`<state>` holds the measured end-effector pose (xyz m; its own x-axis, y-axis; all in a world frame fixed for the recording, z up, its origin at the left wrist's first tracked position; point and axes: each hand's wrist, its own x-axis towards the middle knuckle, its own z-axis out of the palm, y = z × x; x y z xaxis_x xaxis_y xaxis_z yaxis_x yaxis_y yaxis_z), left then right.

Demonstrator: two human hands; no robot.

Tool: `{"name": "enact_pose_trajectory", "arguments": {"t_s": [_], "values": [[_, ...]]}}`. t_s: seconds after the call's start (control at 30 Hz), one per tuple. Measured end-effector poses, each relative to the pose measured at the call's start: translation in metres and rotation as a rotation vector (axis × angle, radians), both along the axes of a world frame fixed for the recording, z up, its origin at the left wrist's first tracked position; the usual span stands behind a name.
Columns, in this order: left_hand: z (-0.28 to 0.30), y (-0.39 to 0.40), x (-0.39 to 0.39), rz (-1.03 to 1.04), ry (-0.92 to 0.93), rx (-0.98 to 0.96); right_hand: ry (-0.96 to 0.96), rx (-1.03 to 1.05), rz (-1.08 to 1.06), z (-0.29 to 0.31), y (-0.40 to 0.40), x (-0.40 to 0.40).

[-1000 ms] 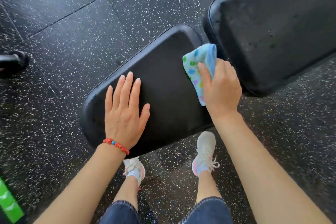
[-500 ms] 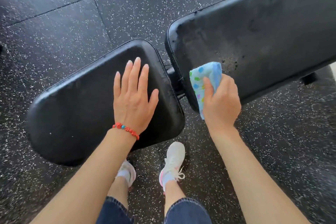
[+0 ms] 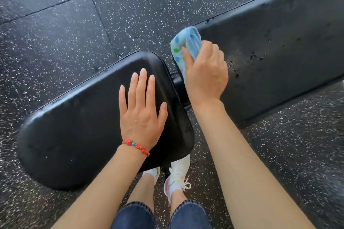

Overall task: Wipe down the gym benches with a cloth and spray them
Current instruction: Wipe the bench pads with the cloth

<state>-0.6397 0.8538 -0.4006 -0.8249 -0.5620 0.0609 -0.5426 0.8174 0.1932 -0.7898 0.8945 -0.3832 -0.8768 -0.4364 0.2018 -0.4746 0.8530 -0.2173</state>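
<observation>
black seat pad, black back pad, both glossy dark. cloth is light blue, dotted green, blue and pink. red bead bracelet with one turquoise bead. floor black, flecked white. white shoes, pink trim. dark blue denim.

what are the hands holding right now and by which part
The right hand grips the blue spotted cloth bunched around its lower part, its upper end sticking out. The left hand holds nothing; it lies flat on the seat pad.
</observation>
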Motion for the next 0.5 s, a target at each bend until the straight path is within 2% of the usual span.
{"name": "enact_pose_trajectory", "arguments": {"t_s": [0.1, 0.27, 0.5], "values": [[0.002, 0.000, -0.001, 0.006, -0.009, -0.005, -0.018, -0.050, 0.037, 0.002, 0.023, 0.005], [0.004, 0.001, -0.003, 0.016, -0.009, 0.023, -0.105, -0.138, -0.051, 0.007, 0.079, 0.017], [0.007, 0.010, -0.025, 0.021, 0.025, 0.017, -0.161, -0.112, 0.013, 0.009, 0.070, -0.001]]}}
